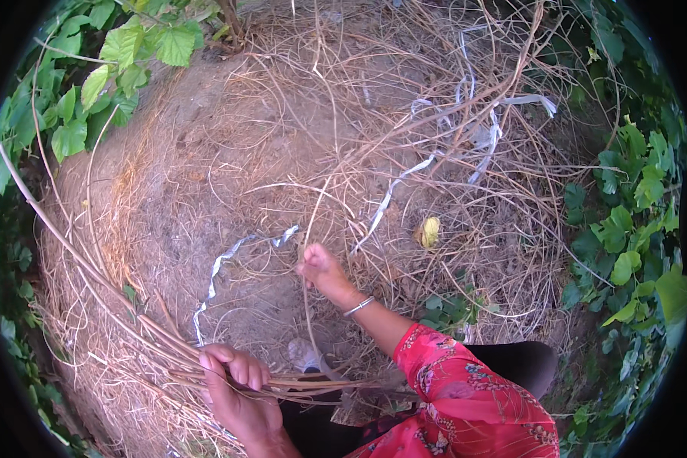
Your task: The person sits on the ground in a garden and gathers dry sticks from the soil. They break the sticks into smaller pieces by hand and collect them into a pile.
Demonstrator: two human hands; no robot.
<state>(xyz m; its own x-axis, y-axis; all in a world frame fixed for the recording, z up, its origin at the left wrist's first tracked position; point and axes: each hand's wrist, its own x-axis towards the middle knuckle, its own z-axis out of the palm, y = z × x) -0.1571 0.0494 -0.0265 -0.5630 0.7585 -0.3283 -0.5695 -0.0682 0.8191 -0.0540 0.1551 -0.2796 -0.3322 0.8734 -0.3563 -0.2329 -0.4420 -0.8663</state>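
Observation:
My left hand, at the bottom of the view, is closed around a bundle of thin woody stems. The bundle's long ends curve up to the far left, and shorter ends reach right, across my legs. Near the middle, my right hand, with a metal bangle at the wrist, grips one thin stem. That stem runs up towards the tangle of dry stems and also hangs down below the hand. The sleeve above the right hand is red with a flower pattern.
Tangled dry stems cover the ground at the right, with whitish plastic strips among them. Another twisted strip lies left of centre. A yellow leaf rests among the stems. Leafy green plants line both sides.

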